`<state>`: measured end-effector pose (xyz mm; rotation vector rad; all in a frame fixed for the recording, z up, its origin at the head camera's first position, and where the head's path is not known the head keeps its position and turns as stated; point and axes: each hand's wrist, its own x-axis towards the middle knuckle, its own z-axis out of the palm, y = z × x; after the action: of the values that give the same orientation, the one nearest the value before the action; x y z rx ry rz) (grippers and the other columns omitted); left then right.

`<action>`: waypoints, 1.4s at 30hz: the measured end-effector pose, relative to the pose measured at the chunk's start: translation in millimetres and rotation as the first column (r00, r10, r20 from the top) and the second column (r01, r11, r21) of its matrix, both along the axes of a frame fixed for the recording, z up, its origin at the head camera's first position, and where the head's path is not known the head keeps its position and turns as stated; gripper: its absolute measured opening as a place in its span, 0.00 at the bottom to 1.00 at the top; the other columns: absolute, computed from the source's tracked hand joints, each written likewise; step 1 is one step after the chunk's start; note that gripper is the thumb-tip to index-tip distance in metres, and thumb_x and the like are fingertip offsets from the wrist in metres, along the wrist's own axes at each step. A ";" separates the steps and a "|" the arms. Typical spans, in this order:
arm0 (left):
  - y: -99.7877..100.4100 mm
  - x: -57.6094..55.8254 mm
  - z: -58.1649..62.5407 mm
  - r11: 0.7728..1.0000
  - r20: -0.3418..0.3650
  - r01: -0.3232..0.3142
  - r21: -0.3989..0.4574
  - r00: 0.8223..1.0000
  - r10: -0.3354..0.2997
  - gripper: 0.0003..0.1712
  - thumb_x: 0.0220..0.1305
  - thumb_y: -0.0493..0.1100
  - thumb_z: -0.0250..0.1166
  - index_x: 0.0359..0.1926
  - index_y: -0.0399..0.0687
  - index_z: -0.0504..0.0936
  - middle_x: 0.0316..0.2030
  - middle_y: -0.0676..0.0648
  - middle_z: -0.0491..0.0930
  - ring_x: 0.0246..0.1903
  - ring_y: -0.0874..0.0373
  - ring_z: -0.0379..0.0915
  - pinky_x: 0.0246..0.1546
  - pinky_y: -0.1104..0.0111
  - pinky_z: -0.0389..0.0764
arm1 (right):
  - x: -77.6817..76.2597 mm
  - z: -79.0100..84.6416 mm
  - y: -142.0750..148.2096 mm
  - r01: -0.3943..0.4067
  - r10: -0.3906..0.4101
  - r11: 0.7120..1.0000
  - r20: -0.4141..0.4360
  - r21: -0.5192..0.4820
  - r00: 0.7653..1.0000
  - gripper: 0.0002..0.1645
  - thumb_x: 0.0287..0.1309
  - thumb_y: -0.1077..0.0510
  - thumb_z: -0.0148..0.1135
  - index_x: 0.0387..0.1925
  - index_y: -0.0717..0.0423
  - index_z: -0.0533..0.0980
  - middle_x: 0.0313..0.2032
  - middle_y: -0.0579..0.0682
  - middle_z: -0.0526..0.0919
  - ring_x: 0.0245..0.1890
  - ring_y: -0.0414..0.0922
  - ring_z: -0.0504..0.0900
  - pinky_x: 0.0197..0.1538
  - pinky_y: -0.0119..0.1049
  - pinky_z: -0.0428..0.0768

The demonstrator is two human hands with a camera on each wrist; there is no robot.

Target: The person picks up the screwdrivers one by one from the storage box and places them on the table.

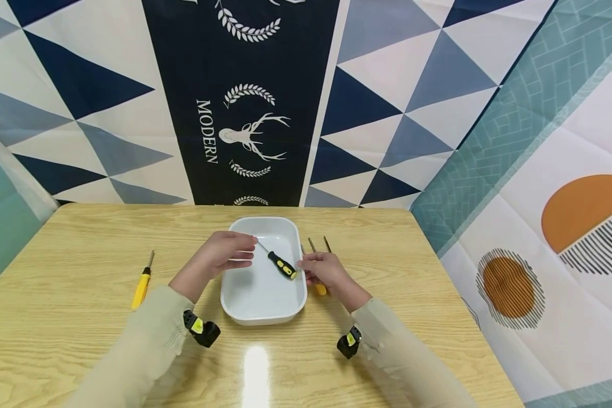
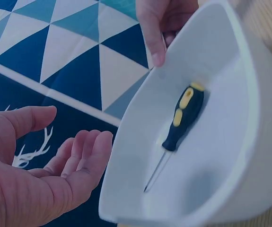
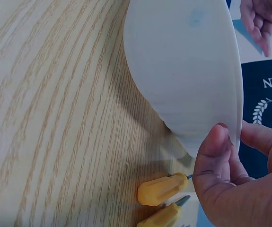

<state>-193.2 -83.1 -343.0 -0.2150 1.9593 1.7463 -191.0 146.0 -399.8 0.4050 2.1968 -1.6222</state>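
Note:
A white rectangular dish (image 1: 262, 297) with rounded corners stands in the middle of the wooden table. Inside it lies a black and yellow screwdriver (image 1: 281, 264), its thin shaft pointing to the far left; the left wrist view shows the same screwdriver (image 2: 185, 116) on the dish floor. My right hand (image 1: 327, 271) pinches the dish's right rim, thumb on one side and fingers on the other, as the right hand (image 3: 244, 175) shows in the right wrist view. Over the dish's left side hovers my left hand (image 1: 229, 252), fingers spread loosely and holding nothing.
Two yellow-handled screwdrivers (image 3: 162, 189) lie just right of the dish, partly behind my right hand in the head view. Another yellow screwdriver (image 1: 142, 288) lies on the left of the table (image 1: 71, 272). A patterned cloth (image 1: 255, 113) hangs behind the table's far edge.

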 end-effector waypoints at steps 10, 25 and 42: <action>23.8 -2.2 -10.6 0.999 0.045 -0.031 0.042 0.999 0.030 0.23 0.59 0.43 0.56 0.52 0.34 0.68 0.53 0.36 0.68 0.42 0.53 0.72 0.42 0.67 0.80 | 1.2 0.9 0.2 0.003 -0.003 1.000 -0.004 -0.001 1.000 0.16 0.52 0.56 0.61 0.42 0.60 0.74 0.33 0.56 0.79 0.24 0.42 0.76 0.30 0.32 0.81; 38.3 -7.5 -26.7 0.990 0.116 -0.121 0.066 0.987 0.113 0.22 0.56 0.40 0.57 0.50 0.33 0.68 0.48 0.37 0.71 0.39 0.54 0.74 0.42 0.68 0.80 | 0.7 -0.8 -0.1 -0.003 0.003 1.000 -0.007 -0.006 1.000 0.17 0.51 0.57 0.61 0.42 0.61 0.74 0.31 0.55 0.79 0.23 0.41 0.76 0.29 0.32 0.81; 54.4 -11.9 -42.7 0.981 0.197 -0.192 0.023 0.963 0.184 0.21 0.55 0.42 0.60 0.48 0.36 0.71 0.43 0.40 0.73 0.33 0.57 0.74 0.43 0.66 0.80 | 1.9 1.1 0.0 -0.001 0.001 1.000 -0.002 0.001 1.000 0.16 0.52 0.56 0.60 0.42 0.61 0.74 0.33 0.57 0.79 0.22 0.41 0.76 0.29 0.32 0.81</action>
<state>-205.2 -28.8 -385.7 -0.5527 1.8095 1.8064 -189.1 146.0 -398.7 0.4024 2.1990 -1.6220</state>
